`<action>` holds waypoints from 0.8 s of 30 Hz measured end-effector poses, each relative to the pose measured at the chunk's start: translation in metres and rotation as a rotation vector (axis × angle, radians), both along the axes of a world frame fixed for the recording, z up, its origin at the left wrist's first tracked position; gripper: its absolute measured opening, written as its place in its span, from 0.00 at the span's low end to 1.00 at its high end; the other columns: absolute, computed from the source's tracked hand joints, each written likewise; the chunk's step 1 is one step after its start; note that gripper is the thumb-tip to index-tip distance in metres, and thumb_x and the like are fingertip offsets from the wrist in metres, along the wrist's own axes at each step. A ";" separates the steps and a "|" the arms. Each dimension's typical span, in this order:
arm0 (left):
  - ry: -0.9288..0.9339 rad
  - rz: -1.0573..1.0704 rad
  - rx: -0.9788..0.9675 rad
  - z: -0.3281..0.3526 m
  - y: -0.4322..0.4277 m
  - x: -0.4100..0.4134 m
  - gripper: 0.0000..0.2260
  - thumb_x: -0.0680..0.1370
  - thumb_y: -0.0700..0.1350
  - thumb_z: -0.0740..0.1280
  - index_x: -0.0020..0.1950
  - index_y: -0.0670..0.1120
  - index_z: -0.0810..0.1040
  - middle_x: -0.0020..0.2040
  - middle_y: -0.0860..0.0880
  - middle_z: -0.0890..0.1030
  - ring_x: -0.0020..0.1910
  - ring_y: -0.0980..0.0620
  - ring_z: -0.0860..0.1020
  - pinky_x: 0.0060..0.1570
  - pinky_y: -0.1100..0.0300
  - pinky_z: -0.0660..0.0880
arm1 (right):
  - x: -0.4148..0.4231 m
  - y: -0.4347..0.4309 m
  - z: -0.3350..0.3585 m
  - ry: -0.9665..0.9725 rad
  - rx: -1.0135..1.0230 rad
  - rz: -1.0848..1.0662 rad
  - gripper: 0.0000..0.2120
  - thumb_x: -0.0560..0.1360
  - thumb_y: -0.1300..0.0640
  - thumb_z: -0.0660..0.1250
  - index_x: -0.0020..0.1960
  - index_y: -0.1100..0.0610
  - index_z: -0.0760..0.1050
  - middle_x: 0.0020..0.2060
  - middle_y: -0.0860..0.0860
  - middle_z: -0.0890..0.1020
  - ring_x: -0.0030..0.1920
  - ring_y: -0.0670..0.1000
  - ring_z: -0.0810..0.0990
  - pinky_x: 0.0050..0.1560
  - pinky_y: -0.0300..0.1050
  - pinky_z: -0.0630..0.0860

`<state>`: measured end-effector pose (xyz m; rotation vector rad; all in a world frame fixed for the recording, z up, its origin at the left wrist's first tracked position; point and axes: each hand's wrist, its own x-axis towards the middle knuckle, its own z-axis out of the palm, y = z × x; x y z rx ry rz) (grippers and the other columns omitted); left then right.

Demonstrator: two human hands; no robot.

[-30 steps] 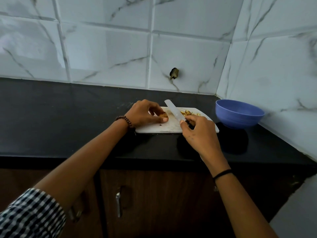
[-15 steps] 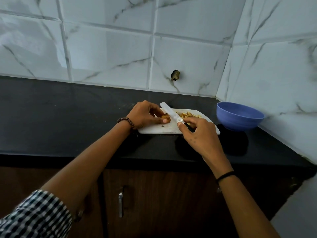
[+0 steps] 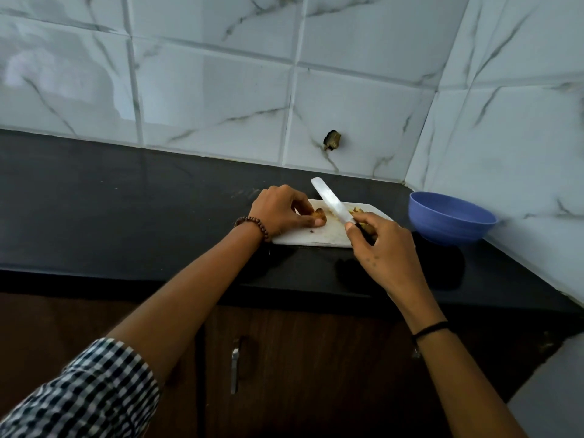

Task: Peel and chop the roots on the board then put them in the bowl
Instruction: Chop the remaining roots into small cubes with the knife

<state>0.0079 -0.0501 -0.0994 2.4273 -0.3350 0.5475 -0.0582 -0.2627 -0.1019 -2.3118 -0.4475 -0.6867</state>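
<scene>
Head view: board on black counter, tiled walls.

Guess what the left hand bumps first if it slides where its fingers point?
Likely the white-bladed knife held by the right hand, just past the brown root piece the left hand pinches.

head-worn view, down over counter

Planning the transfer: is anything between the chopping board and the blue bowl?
Nothing visible does. Only a strip of black counter lies between the board and the bowl.
</scene>
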 end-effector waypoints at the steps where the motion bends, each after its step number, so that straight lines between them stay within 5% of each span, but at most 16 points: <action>1: -0.001 -0.006 0.000 0.000 0.001 0.000 0.16 0.65 0.65 0.74 0.43 0.55 0.85 0.40 0.61 0.83 0.43 0.63 0.80 0.49 0.56 0.79 | -0.001 0.001 0.000 -0.003 -0.020 0.002 0.17 0.80 0.50 0.65 0.67 0.53 0.76 0.51 0.49 0.83 0.45 0.44 0.78 0.41 0.29 0.71; 6: 0.005 -0.013 -0.025 0.000 0.002 0.001 0.16 0.65 0.63 0.76 0.44 0.54 0.86 0.41 0.59 0.84 0.45 0.60 0.80 0.49 0.56 0.79 | -0.005 0.003 -0.003 0.006 -0.111 -0.009 0.18 0.80 0.48 0.64 0.68 0.52 0.76 0.58 0.50 0.82 0.57 0.49 0.77 0.54 0.42 0.75; 13: 0.035 -0.001 -0.071 -0.002 0.001 0.004 0.16 0.62 0.64 0.76 0.42 0.55 0.86 0.40 0.58 0.84 0.45 0.58 0.81 0.50 0.53 0.80 | -0.018 0.008 -0.004 -0.096 -0.204 -0.036 0.16 0.81 0.50 0.64 0.64 0.55 0.78 0.50 0.52 0.84 0.44 0.43 0.75 0.43 0.37 0.72; 24: -0.022 0.019 0.003 -0.001 0.001 0.007 0.15 0.65 0.62 0.76 0.44 0.53 0.86 0.41 0.55 0.85 0.41 0.58 0.80 0.43 0.60 0.79 | -0.018 0.023 0.007 -0.033 -0.448 -0.112 0.19 0.83 0.50 0.57 0.72 0.53 0.71 0.49 0.52 0.81 0.45 0.49 0.79 0.42 0.44 0.76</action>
